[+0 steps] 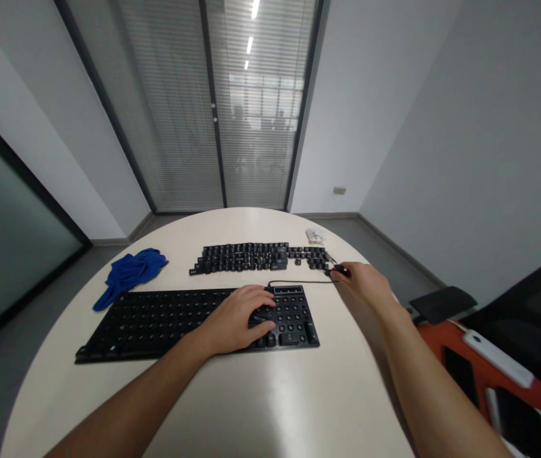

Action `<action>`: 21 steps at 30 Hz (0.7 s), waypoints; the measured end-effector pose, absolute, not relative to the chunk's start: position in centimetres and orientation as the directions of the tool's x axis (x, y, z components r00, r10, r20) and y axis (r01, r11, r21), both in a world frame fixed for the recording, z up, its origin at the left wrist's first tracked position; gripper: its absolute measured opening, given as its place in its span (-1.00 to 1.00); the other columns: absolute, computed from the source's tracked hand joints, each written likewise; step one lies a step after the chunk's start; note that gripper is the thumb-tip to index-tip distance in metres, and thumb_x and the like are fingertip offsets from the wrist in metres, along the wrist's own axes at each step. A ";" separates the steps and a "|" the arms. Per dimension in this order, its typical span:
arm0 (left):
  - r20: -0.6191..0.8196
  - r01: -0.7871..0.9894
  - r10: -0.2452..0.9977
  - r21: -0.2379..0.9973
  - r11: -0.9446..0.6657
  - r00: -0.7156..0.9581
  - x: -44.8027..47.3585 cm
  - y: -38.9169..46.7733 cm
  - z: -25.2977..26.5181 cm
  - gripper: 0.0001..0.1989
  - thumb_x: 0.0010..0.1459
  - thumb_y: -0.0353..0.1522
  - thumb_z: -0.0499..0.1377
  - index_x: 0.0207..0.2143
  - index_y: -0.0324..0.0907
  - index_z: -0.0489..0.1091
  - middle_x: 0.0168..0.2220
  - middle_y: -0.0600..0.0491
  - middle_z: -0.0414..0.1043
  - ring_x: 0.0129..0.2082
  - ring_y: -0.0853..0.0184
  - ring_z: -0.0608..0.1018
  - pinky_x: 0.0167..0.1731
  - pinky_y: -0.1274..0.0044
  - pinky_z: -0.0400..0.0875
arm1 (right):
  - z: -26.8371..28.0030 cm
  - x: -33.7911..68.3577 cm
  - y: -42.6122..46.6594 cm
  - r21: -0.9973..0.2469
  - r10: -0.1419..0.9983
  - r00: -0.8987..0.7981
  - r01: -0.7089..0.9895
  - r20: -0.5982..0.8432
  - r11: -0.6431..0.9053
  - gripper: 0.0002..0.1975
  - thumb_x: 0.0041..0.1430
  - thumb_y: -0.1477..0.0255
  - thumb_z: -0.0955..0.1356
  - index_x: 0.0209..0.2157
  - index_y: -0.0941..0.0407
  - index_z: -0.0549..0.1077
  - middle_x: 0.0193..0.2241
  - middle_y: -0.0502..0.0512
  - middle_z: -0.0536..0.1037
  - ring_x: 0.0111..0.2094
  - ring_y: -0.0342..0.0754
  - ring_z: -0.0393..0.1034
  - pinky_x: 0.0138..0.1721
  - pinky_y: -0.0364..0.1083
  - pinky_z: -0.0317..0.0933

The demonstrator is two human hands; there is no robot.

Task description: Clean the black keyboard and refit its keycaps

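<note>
A black keyboard (170,321) lies across the table, its key positions mostly bare of caps. My left hand (234,318) rests over its right part, thumb and fingers apart, with dark keys showing between them. What lies beneath the palm is hidden. Beyond it, loose black keycaps (239,257) stand in rows, and a smaller group (315,256) sits to the right. At the right end of that group, my right hand (365,283) pinches a small black piece (341,270) too small to identify. The keyboard cable (301,281) runs toward this hand.
A crumpled blue cloth (134,273) lies left of the keycaps. A small clear bag (315,236) sits at the table's far right. Beside the table, an orange surface (432,337) carries a white power strip (499,357) and dark phones (522,420).
</note>
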State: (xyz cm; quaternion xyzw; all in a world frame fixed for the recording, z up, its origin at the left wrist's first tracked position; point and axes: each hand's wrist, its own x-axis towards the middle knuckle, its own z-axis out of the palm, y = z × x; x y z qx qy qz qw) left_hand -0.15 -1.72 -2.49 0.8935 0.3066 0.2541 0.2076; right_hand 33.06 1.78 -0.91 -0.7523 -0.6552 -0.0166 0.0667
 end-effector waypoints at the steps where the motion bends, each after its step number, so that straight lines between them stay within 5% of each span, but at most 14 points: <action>1: 0.327 0.442 0.654 0.528 -0.725 0.682 -0.2 -1.7 -2.5 -0.69 0.19 -0.27 0.25 -0.02 -0.10 0.41 0.09 -0.04 0.45 0.16 0.16 0.39 0.20 0.23 0.27 | -0.7 32.9 1.7 -0.085 0.980 0.150 0.987 0.134 -0.140 -0.62 0.28 0.11 0.26 -0.20 0.05 0.60 -0.26 0.25 0.64 -0.27 0.14 0.52 -0.46 -0.10 0.11; 5: 0.321 0.447 0.651 0.519 -0.729 0.688 -0.3 -1.8 -2.4 -0.62 0.13 -0.25 0.29 0.01 -0.10 0.41 0.11 -0.05 0.43 0.18 0.13 0.37 0.21 0.22 0.25 | 0.7 31.7 1.0 -0.173 0.919 0.249 0.964 0.306 -0.203 -0.43 0.31 0.00 0.17 -0.34 0.11 0.61 -0.43 0.26 0.61 -0.40 0.11 0.49 -0.52 -0.10 0.02; 8: 0.311 0.446 0.648 0.520 -0.728 0.695 -0.3 -1.8 -2.3 -0.59 0.12 -0.24 0.30 0.02 -0.08 0.41 0.12 -0.05 0.43 0.19 0.11 0.36 0.21 0.20 0.24 | 1.3 30.1 0.4 -0.395 0.918 0.136 0.918 0.372 0.024 -0.40 0.33 -0.01 0.16 -0.36 0.16 0.59 -0.56 0.18 0.56 -0.51 0.02 0.42 -0.52 -0.11 0.06; 12: 0.314 0.445 0.648 0.520 -0.729 0.694 -0.2 -1.8 -2.3 -0.62 0.14 -0.24 0.28 0.02 -0.08 0.41 0.12 -0.05 0.43 0.18 0.11 0.37 0.21 0.19 0.25 | 1.3 28.2 -0.4 -0.624 0.941 -0.187 0.709 0.283 0.328 -0.51 0.34 0.07 0.21 -0.36 0.15 0.55 -0.46 0.12 0.61 -0.42 -0.02 0.47 -0.40 -0.13 0.23; 21: 0.292 0.469 0.638 0.479 -0.742 0.712 -0.2 -1.6 -2.0 -0.59 0.10 -0.21 0.31 -0.01 -0.09 0.42 0.07 -0.07 0.41 0.10 0.11 0.42 0.13 0.22 0.32 | 0.7 28.0 -0.9 -0.782 0.908 -0.386 0.511 0.164 0.358 -0.48 0.37 0.06 0.19 -0.41 0.15 0.51 -0.51 0.08 0.57 -0.48 -0.10 0.44 -0.36 -0.13 0.30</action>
